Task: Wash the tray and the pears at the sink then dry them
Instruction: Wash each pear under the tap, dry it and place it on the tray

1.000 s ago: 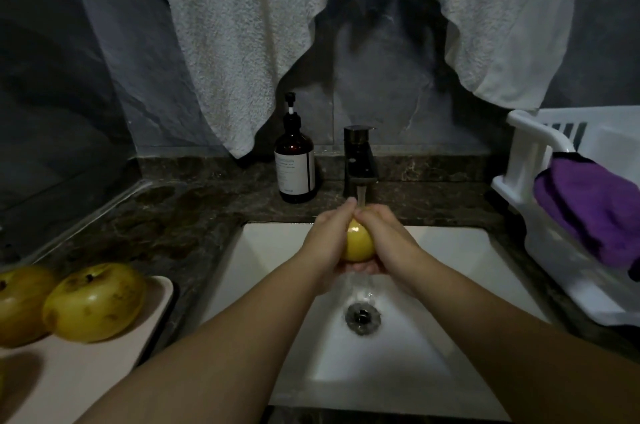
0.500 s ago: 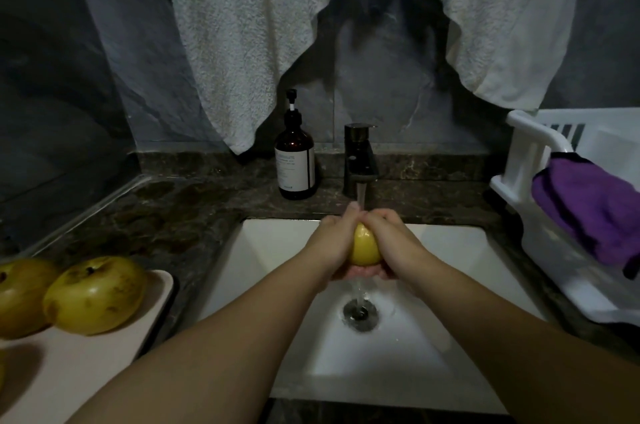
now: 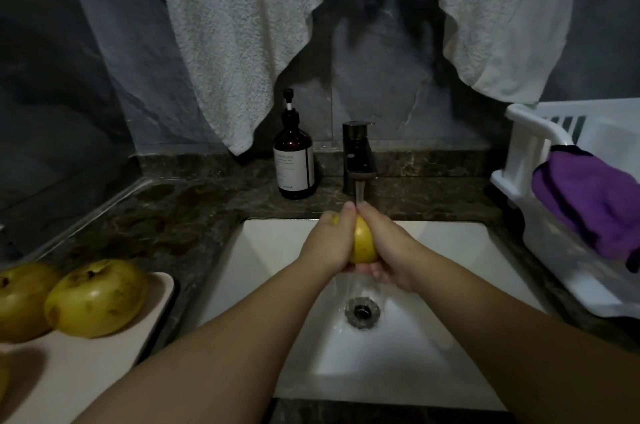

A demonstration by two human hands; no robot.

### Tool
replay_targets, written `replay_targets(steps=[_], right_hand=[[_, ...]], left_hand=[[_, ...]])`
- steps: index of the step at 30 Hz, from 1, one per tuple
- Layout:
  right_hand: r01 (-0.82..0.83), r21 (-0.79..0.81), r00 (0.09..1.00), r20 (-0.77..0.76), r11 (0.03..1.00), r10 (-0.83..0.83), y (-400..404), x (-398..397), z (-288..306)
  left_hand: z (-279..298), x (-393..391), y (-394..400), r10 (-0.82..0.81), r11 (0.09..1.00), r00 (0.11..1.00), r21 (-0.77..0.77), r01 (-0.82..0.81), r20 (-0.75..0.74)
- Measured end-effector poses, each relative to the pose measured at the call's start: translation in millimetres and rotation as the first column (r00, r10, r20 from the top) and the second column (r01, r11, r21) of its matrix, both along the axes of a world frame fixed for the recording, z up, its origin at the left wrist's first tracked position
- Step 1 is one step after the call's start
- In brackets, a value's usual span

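Both my arms stretched forward, left hand [image 3: 329, 243] and right hand [image 3: 388, 247] cupped together, fingers curled around pear [image 3: 363, 243], fingertips meeting on top.

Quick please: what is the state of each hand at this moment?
Left hand: grip closed around the pear under the tap.
Right hand: grip closed around the same pear.

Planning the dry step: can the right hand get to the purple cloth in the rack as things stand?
Probably yes, once freed. The right hand and left hand both grip the pear under the tap. The purple cloth lies draped on the white rack on the right, uncovered, with nothing between.
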State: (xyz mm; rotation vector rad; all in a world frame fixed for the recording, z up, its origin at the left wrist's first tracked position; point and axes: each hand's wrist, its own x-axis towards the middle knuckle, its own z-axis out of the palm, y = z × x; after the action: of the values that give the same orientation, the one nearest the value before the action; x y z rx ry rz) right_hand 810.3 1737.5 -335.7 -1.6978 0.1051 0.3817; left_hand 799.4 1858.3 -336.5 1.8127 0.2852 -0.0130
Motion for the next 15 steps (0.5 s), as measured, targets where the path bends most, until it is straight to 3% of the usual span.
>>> replay_targets(steps=[5, 10, 15], right_hand=[[-0.038, -0.129, 0.966, 0.250, 0.991, 0.070, -4.4, 3.7, -0.9], [0.009, -0.027, 1.000, -0.017, 1.000, -0.010, -2.6, 5.9, -1.0], [0.044, -0.067, 0.990, 0.135, 0.997, -0.035, -5.8, 10.5, -0.6]], left_hand=[[4.0, -1.4, 5.3, -0.075, 0.987, 0.982, -0.152, 0.048, -0.175], [-1.4, -0.4, 1.7, -0.076, 0.993, 0.996, 0.088, 0.073, 0.035], [3.1, -3.9, 1.1, -0.082, 0.996, 0.997, -0.027, 0.081, -0.017]])
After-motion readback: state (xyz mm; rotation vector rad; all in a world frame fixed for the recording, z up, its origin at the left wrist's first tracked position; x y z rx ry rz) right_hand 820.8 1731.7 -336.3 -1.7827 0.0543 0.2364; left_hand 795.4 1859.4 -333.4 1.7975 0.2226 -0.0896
